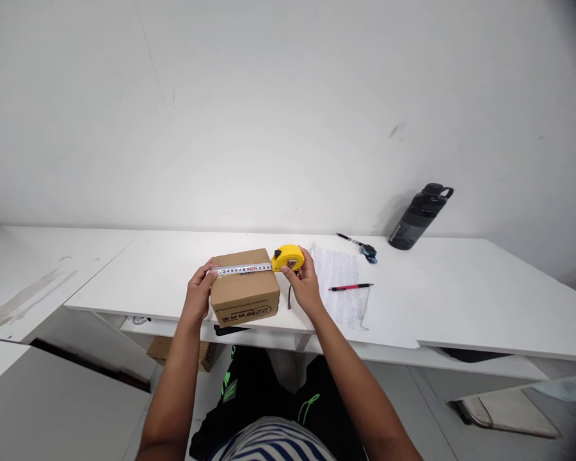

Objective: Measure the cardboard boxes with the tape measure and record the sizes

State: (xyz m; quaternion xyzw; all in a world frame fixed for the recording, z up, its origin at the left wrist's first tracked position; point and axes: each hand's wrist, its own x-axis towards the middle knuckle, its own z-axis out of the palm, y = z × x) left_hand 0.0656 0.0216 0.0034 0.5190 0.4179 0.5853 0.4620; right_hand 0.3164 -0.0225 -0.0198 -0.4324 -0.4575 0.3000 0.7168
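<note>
A brown cardboard box with dark printing on its near side sits at the front edge of the white desk. Across its top, from left edge to right edge, runs the pulled-out blade of a yellow tape measure. My right hand is closed around the tape measure's case, just off the box's right top edge, and a black wrist strap hangs below it. At the box's left edge, my left hand pinches the end of the blade against the cardboard, thumb on top.
Right of the box lie written paper sheets with a red pen on them. Behind are a black pen, a small dark bundle and a dark water bottle against the wall. Another cardboard box stands under the desk.
</note>
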